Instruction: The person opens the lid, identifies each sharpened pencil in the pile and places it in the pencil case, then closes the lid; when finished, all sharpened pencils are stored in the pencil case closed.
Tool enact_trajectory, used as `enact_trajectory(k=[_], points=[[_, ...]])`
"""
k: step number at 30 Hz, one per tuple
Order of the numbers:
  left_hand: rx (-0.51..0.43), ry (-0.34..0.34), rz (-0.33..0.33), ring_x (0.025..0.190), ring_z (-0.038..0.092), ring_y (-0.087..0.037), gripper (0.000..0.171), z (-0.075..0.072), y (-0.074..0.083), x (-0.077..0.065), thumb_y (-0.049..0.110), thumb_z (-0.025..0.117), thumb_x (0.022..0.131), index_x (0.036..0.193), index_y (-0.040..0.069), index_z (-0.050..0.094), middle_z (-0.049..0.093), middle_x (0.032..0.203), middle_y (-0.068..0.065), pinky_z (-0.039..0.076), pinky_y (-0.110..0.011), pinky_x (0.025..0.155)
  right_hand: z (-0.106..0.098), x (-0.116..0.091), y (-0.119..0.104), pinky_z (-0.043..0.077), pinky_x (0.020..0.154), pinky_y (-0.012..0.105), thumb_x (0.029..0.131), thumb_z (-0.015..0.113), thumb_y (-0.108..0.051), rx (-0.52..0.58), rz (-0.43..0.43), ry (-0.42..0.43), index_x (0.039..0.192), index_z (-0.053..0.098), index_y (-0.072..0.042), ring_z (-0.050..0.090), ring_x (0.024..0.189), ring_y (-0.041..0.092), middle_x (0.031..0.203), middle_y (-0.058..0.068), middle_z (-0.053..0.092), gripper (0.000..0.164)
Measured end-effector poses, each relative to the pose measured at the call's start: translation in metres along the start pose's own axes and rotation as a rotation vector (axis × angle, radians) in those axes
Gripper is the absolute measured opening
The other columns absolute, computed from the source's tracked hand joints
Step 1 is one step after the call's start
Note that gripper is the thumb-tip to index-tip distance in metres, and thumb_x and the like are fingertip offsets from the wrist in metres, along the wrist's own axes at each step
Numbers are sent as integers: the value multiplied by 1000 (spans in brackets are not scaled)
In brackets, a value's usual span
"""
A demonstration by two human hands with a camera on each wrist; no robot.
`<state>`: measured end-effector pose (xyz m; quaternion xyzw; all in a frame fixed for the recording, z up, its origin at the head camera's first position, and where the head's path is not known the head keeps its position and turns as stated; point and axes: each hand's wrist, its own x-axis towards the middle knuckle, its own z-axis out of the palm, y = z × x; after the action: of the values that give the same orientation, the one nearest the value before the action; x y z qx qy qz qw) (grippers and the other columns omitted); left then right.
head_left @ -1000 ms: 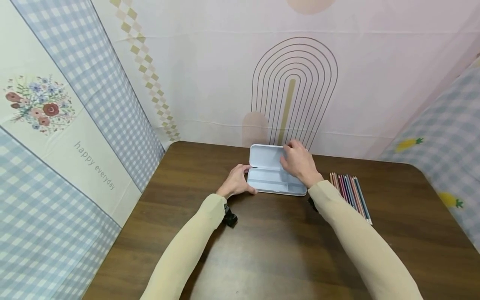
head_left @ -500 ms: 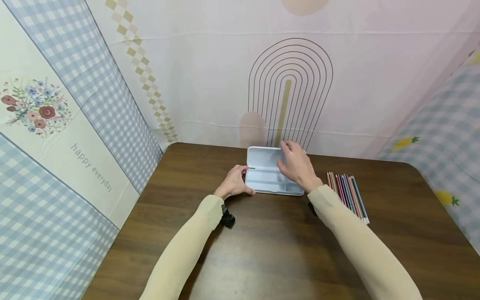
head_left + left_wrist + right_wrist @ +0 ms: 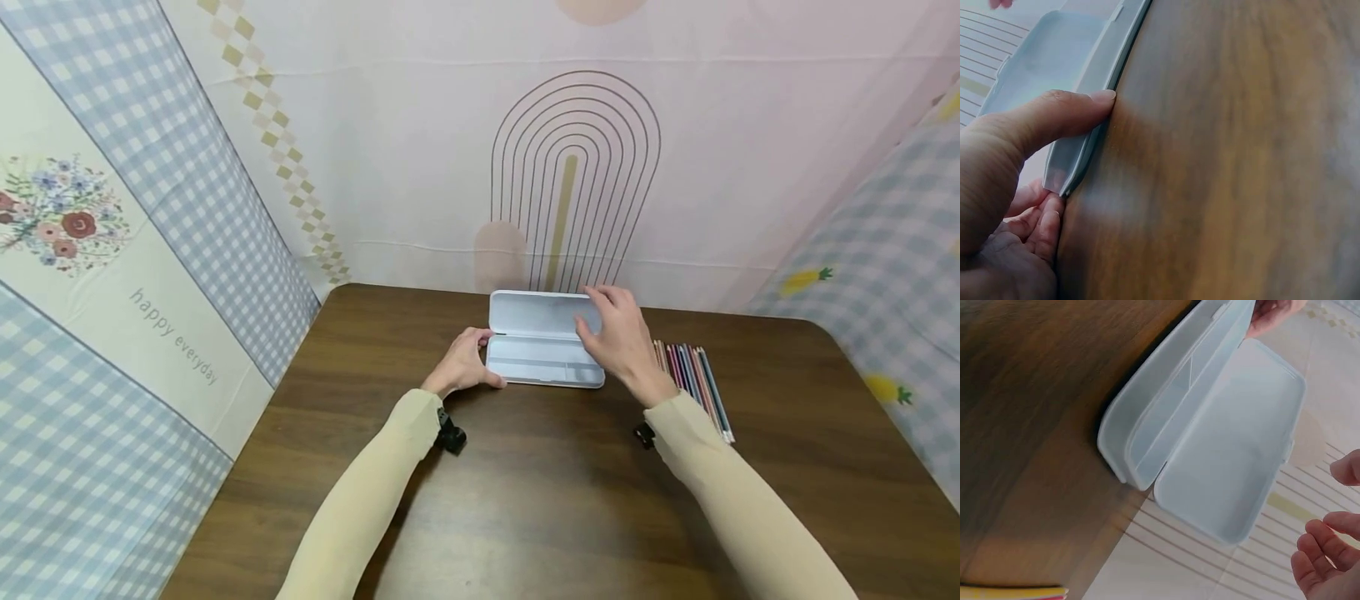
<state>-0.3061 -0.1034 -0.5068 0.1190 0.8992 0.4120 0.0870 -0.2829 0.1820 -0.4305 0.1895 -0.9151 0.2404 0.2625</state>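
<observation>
While lengthwise left-to-right, lid (image 3: 531,313) rearward, the case (image 3: 528,347) in left fingers (image 3: 1047,234), right fingers (image 3: 1333,545) loose.

A small, homelike corner, screened on three sides; whether it stands inside a house or a studio cannot be told. Behind hangs a pale cloth (image 3: 405,142) printed with line-drawn arches (image 3: 576,150). To the left is blue-and-white gingham (image 3: 198,192), with a flower bouquet (image 3: 67,221) and the words "happy everyday" (image 3: 174,336); to the right, checked fabric (image 3: 888,250) bearing pineapples (image 3: 804,282). Between them lies a wood-grain surface (image 3: 525,500) with rounded far corners, where an open pale case (image 3: 534,348) and coloured pencils (image 3: 692,375) suggest a desk
</observation>
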Motion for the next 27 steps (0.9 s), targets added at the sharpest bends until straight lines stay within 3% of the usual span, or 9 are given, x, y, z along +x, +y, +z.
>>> enact_trajectory(k=[10, 18, 22, 27], points=[[-14, -11, 3, 145, 53, -34, 99, -1, 0, -1, 18, 102, 71, 156, 4, 53, 55, 153, -17, 45, -46, 126, -33, -31, 20, 52, 105, 67, 93, 78, -4, 27, 80, 32, 132, 70, 12, 62, 123, 53, 127, 34, 69, 43], [5, -3, 21, 143, 54, -33, 99, 0, -2, 2, 20, 103, 71, 155, 4, 54, 56, 152, -17, 47, -46, 125, -62, -61, 48, 57, 83, 62, 96, 78, -8, -8, 178, 17, 130, 72, 11, 71, 96, 46, 113, 30, 71, 39], [5, -6, 24, 144, 54, -34, 99, -1, -3, 4, 20, 102, 71, 155, 3, 53, 55, 152, -18, 47, -46, 125, -70, -77, 65, 55, 81, 61, 97, 78, -10, -38, 249, -31, 128, 72, 11, 70, 91, 44, 107, 30, 70, 39], [0, -13, 14, 144, 53, -34, 99, 0, -4, 3, 20, 102, 72, 156, 4, 52, 55, 152, -18, 46, -47, 125, -78, -94, 84, 56, 83, 62, 99, 74, -11, -54, 368, -156, 131, 68, 15, 70, 94, 45, 111, 33, 70, 42]])
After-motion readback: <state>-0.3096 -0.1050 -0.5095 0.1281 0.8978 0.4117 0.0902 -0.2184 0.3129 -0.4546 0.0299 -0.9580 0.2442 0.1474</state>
